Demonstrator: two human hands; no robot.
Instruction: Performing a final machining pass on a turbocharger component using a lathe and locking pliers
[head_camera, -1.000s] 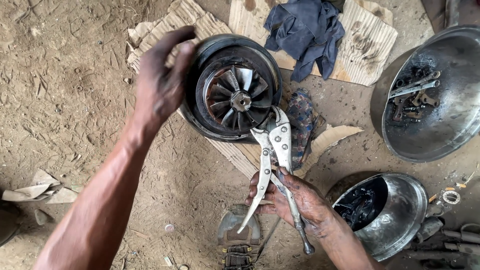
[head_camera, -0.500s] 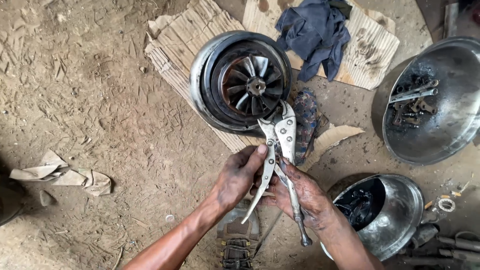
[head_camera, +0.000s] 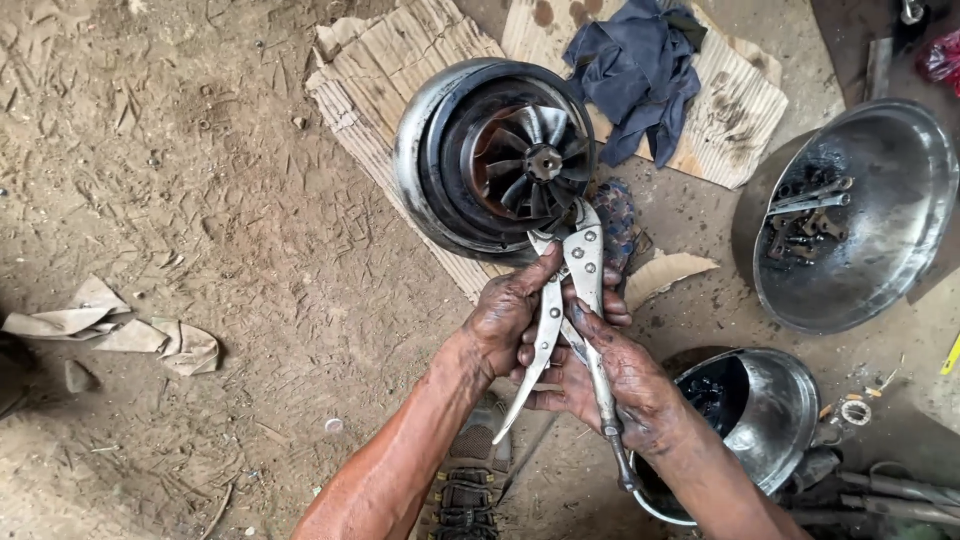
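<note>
Fingers of both hands close around a pair of silver locking pliers (head_camera: 566, 300) at the centre of the view. Left hand (head_camera: 508, 322), coming up from 6 o'clock, wraps the upper part of the tool with its thumb lying along the near handle; the fingers are curled tight on the metal. Right hand (head_camera: 610, 375), entering from 5 o'clock, grips the lower handle, its fingers folded over the shaft so that the screw end sticks out below the palm toward 5 o'clock. Both hands are dark with grease. The loose release lever of the pliers hangs free toward 7 o'clock. The nose of the pliers points to 12 o'clock and touches the lower rim of a round turbocharger core (head_camera: 495, 155), which lies on the earth floor with its bladed compressor wheel (head_camera: 530, 165) facing up. Whether the nose is clamped on the rim cannot be told.

Beneath and beyond the core, at 12 o'clock, lie sheets of torn cardboard (head_camera: 400, 55); a crumpled dark blue rag (head_camera: 640, 70) rests on them at 1 o'clock. At 3 o'clock a wide steel bowl (head_camera: 900, 170) holds oily bolts and small parts. At 4 o'clock, just beside the right wrist, a smaller steel bowl (head_camera: 785, 410) holds black liquid. Scraps of crumpled paper (head_camera: 110, 330) lie well apart at 9 o'clock. A sandalled foot (head_camera: 465, 490) shows at 6 o'clock, between the forearms.
</note>
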